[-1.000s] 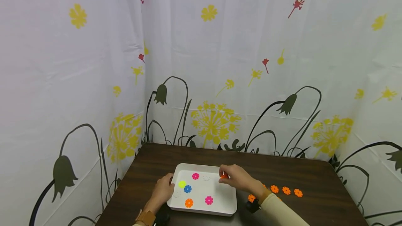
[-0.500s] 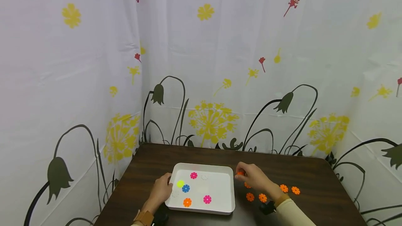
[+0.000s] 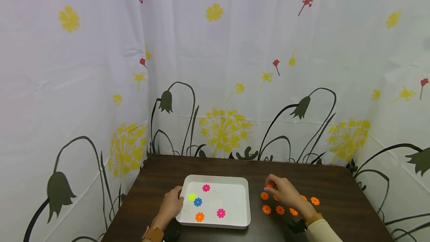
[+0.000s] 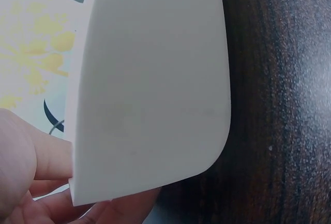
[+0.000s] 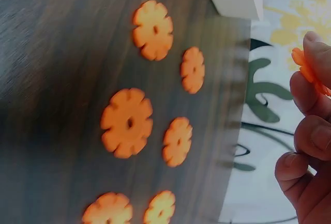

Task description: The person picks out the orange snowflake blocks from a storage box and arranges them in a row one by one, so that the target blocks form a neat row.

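Note:
My left hand (image 3: 171, 204) grips the left rim of a white tray (image 3: 233, 201); in the left wrist view the thumb and fingers hold a corner of the tray wall (image 4: 150, 94). In the tray lie two pink notched discs (image 3: 220, 213), a blue disc (image 3: 198, 202), a yellow disc (image 3: 192, 197), an orange disc (image 3: 199, 217) and pale discs (image 3: 217, 189) that are hard to see. Right of the tray, my right hand (image 3: 283, 191) pinches an orange flower-shaped disc (image 5: 306, 69) between thumb and finger, above the table.
Several orange discs (image 3: 280, 210) lie in rows on the dark wooden table (image 3: 201, 163) right of the tray, partly under my right hand and forearm. A white curtain with printed flowers (image 3: 221, 85) hangs behind the table and at both sides.
My right hand has moved right, from over the tray to over the orange discs, with an orange disc still in its fingers. My left hand keeps its grip on the tray.

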`<state>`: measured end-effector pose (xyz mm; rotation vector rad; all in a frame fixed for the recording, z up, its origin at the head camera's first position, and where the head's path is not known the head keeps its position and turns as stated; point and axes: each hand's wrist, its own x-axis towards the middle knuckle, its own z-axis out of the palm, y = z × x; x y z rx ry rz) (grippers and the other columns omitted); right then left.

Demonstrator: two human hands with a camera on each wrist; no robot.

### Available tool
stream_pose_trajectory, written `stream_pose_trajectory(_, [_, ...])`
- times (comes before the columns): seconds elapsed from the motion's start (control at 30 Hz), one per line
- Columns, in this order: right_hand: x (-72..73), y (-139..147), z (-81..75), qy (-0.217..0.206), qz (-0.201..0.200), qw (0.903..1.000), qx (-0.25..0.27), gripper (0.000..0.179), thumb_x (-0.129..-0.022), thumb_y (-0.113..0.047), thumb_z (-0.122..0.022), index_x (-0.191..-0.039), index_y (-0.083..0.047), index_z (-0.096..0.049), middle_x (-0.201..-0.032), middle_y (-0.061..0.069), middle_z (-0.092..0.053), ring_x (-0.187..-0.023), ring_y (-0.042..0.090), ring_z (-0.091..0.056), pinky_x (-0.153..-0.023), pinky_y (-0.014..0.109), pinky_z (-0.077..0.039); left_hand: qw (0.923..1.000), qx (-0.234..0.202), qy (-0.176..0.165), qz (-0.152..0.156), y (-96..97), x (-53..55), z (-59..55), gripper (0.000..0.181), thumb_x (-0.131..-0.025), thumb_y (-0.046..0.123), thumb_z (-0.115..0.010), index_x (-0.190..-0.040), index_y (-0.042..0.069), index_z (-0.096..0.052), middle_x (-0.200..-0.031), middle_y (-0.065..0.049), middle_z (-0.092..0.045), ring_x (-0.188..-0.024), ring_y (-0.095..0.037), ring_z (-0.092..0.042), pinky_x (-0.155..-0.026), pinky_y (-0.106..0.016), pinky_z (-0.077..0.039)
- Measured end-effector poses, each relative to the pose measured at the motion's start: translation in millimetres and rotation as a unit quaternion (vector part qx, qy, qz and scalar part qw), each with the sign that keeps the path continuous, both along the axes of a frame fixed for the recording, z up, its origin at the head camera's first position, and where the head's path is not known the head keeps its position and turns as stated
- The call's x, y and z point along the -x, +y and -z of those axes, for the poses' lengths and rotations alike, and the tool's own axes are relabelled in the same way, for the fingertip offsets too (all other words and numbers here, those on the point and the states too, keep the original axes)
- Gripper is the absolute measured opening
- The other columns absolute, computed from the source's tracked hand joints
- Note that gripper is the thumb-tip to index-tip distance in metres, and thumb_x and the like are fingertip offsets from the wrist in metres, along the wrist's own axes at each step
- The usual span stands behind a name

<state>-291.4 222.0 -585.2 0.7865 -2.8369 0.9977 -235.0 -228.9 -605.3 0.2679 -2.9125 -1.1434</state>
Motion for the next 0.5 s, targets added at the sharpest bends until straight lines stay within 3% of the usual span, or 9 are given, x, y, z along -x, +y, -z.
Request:
stream_pose_trajectory(0.3, [-12.5,31,5.9,-0.033,0.054,0.998,0.007,0.012,-0.098,-0.018,-0.075,-0.1,-0.022,-0.064,-0.077,-0.007,-0.061,-0.061,0.005,-0.049,-0.056,0.026,-0.043,1.0,0.004,0.0,0.005,-0.1,-0.9,-1.2,0.042,-0.098,0.0,-0.066,-0.14,-0.007,-0.059,-0.129,-0.028,-0.069,-0.1,-0.033,-0.068,-0.093,-0.061,-0.055])
stream_pose_trajectory(0.5, [-19.5,47,10.5,-0.02,0.058,0.998,0.015,0.013,-0.098,-0.018,-0.076,-0.098,-0.019,-0.063,-0.078,-0.007,-0.062,-0.061,0.004,-0.047,-0.056,0.025,-0.041,1.0,0.008,0.003,0.002,1.8,-1.3,-2.4,0.042,-0.099,0.001,-0.065,-0.139,-0.007,-0.059,-0.128,-0.028,-0.069,-0.1,-0.033,-0.068,-0.093,-0.06,-0.055])
